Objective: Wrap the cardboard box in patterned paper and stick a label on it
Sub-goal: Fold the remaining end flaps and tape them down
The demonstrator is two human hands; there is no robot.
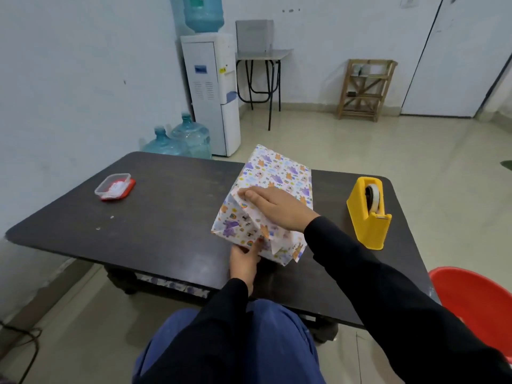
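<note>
**Wrapped box held under both grips**

Head view: the right grip (277, 209) presses flat, fingers straight, on the wrapped box (277, 173) on the tabletop (166, 206). Just below it, the left grip (245, 259) pinches the patterned paper (238, 225) at its loose end fold. A tape dispenser (368, 217) stands right of both.

No text can be read anywhere. The white water dispenser (210, 92) beyond the dark wooden table (166, 217) carries a small blue panel (200, 69) and a yellow sticker (222, 70), both too blurred to read.
</note>
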